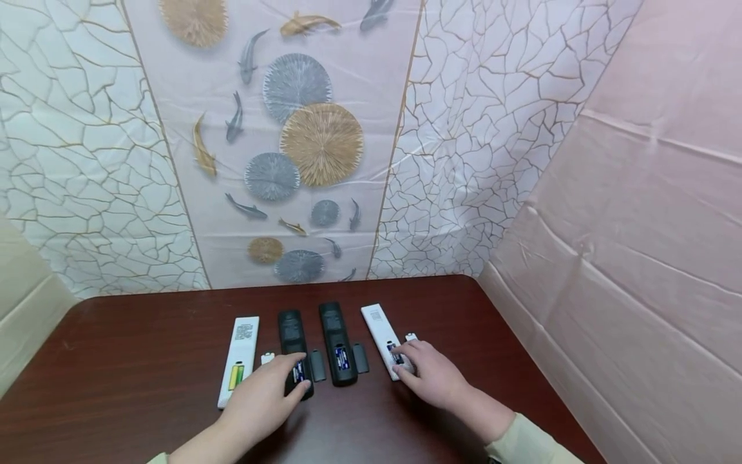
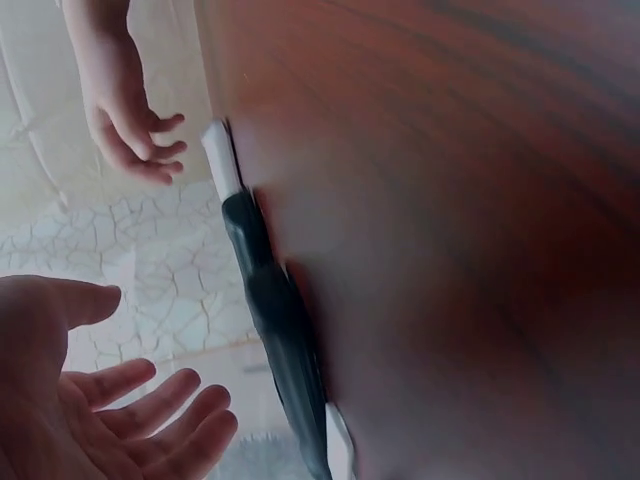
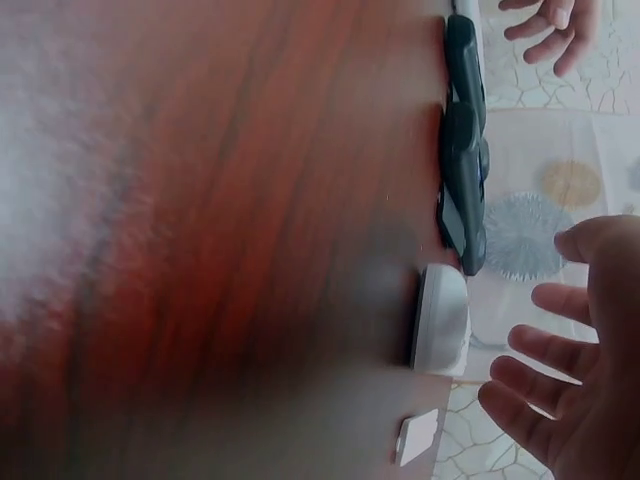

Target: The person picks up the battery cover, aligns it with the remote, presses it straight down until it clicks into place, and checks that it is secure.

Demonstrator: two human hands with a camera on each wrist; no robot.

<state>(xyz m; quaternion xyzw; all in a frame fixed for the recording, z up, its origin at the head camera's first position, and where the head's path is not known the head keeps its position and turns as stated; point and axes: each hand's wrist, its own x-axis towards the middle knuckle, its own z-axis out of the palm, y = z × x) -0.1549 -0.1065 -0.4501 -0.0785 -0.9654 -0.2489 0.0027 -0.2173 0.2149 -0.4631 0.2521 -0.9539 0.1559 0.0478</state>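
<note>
Four remote controls lie back side up in a row, their battery bays uncovered. My left hand (image 1: 261, 394) hovers over the left black remote (image 1: 291, 328), fingers spread and holding nothing; the left wrist view shows this hand (image 2: 130, 415) apart from the remotes. Above the right white remote (image 1: 379, 323) is my right hand (image 1: 436, 375), its fingers loosely bent around air. The right wrist view shows a gap between that hand (image 3: 575, 370) and the white remote (image 3: 443, 320). Blue batteries (image 1: 342, 358) sit in the second black remote (image 1: 333, 325). Yellow-green batteries (image 1: 236, 376) fill the left white remote (image 1: 241, 348).
Grey battery covers (image 1: 317, 365) lie beside the black remotes. A small white cover (image 1: 267, 357) is right of the left white remote, and another white cover (image 1: 411, 336) is partly behind my right hand. The dark wooden table (image 1: 145, 361) meets a patterned cloth wall (image 1: 313, 225).
</note>
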